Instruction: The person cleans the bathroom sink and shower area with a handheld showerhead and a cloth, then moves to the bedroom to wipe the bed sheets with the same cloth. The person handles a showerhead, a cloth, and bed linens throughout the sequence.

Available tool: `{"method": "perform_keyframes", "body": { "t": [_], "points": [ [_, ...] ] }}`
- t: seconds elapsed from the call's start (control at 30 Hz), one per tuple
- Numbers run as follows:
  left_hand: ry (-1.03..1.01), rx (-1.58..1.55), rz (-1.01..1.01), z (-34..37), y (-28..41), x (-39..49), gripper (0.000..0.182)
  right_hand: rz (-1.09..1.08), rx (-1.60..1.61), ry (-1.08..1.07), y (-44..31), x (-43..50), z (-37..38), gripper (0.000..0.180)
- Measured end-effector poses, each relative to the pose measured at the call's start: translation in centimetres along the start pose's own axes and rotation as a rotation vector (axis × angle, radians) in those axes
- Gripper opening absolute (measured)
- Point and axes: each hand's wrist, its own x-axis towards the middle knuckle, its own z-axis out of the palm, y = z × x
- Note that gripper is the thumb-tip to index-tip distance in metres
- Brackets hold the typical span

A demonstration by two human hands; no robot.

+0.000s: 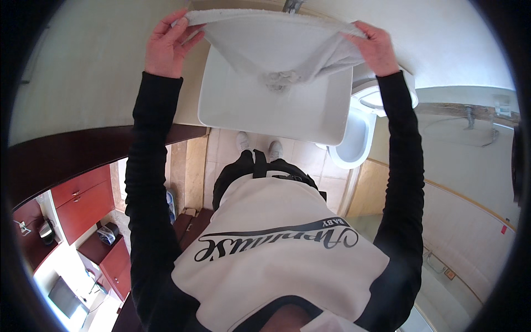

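Note:
A white towel (274,37) is stretched out by its top edge between my two hands, over a white rectangular washbasin (265,112). My left hand (171,43) pinches one upper corner, with some fingers spread apart. At the opposite corner, my right hand (374,46) grips the cloth, which hangs in folds below it. The towel's lower part droops into a bunch near the middle of the basin. Much of the basin's far side is hidden behind the cloth, and so is most of the metal faucet (293,6).
To the right of the basin stands a white toilet (352,139) with its lid raised. A glass panel (460,166) is further right. On the left a dark wooden door frame (83,143) opens toward red cabinets (83,199). Pale floor tiles (305,155) lie under my feet.

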Motion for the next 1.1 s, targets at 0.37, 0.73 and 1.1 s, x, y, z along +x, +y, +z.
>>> {"method": "perform_keyframes", "body": {
  "t": [0.37,0.73,1.1],
  "points": [
    [-0.007,0.086,0.028,-0.7,-2.1,0.7,0.022,0.168,0.073,-0.046,3.3,-0.8,5.9,0.048],
    [-0.569,1.808,-0.523,-5.6,-16.7,-3.7,0.055,0.13,0.131,-0.442,4.7,-13.9,25.3,0.022],
    [-0.746,0.96,-0.083,4.4,-10.7,-2.2,0.021,0.12,0.229,-0.36,1.9,-8.8,18.9,0.047]
  ]
}}
